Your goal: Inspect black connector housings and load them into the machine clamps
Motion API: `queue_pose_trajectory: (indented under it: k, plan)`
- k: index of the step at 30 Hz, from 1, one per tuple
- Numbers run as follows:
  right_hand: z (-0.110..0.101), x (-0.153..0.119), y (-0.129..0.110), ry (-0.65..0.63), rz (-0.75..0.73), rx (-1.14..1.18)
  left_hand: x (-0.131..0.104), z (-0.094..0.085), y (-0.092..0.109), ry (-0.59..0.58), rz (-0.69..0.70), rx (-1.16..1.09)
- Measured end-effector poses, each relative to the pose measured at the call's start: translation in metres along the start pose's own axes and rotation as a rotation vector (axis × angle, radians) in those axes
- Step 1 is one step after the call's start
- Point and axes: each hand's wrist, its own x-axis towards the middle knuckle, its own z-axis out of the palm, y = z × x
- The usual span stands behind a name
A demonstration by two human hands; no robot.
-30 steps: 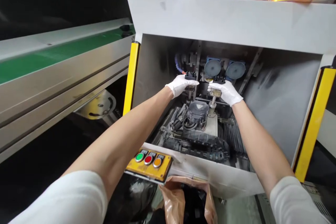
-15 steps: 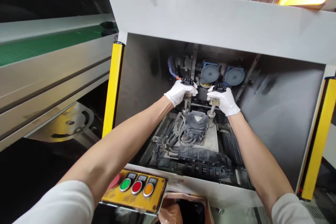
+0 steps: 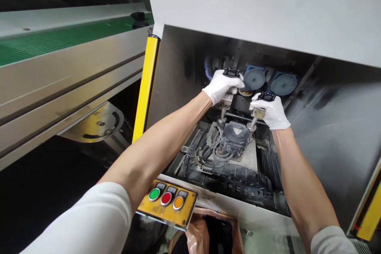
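Both hands wear white gloves inside a metal machine bay. My left hand point(image 3: 226, 84) grips a black part point(image 3: 231, 72), held just above the left metal holder point(image 3: 224, 104). My right hand point(image 3: 269, 110) has its fingers round another black part point(image 3: 267, 96), which sits at the top of the right holder point(image 3: 258, 114). Behind the hands are two round grey discs on blue mounts, the left disc point(image 3: 254, 79) and the right disc point(image 3: 284, 84). A dark round device point(image 3: 236, 133) with cables lies below the holders.
A yellow button panel point(image 3: 167, 204) is mounted at the bay's front edge, beside an open lined box point(image 3: 198, 235). Yellow posts point(image 3: 146, 87) flank the opening. At the left runs a green conveyor point(image 3: 68, 39) with dark pieces at its far end.
My left hand has lifted the left black part up off its holder. My right hand stays at the right holder. The camera view has shifted, so the bay appears further right.
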Motion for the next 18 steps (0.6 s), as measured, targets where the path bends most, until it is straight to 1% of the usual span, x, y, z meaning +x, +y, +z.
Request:
queue_pose_trajectory:
  k: [3, 5, 7, 8, 9, 11, 13, 15, 16, 18]
  plan:
    - [0.0, 0.001, -0.002, 0.022, -0.023, -0.01, -0.006, -0.002, -0.005, 0.08, -0.009, -0.116]
    - [-0.001, 0.002, -0.004, 0.02, -0.024, -0.01, -0.015, -0.008, -0.009, 0.138, 0.026, -0.153]
    - [-0.002, 0.002, -0.007, -0.02, -0.002, -0.038, -0.032, -0.018, -0.007, 0.194, 0.094, -0.128]
    - [-0.002, 0.002, -0.007, -0.04, 0.01, -0.054, -0.044, -0.024, -0.004, 0.22, 0.126, -0.098]
    - [-0.002, 0.001, -0.007, -0.047, 0.013, -0.062, -0.059, -0.029, 0.001, 0.244, 0.141, -0.059]
    - [-0.001, -0.001, -0.005, -0.011, -0.006, -0.051, -0.095, -0.04, 0.015, 0.275, 0.093, 0.021]
    - [0.002, -0.001, -0.004, 0.046, -0.031, -0.023, -0.137, -0.047, 0.032, 0.281, -0.027, 0.029]
    - [0.004, 0.005, -0.01, 0.046, -0.012, -0.025, -0.178, -0.05, 0.05, 0.257, -0.172, -0.056]
    - [0.005, 0.01, -0.017, 0.032, 0.002, -0.031, -0.198, -0.049, 0.06, 0.237, -0.245, -0.118]
    - [0.007, 0.023, -0.036, -0.004, -0.028, -0.086, -0.236, -0.047, 0.078, 0.214, -0.386, -0.213]
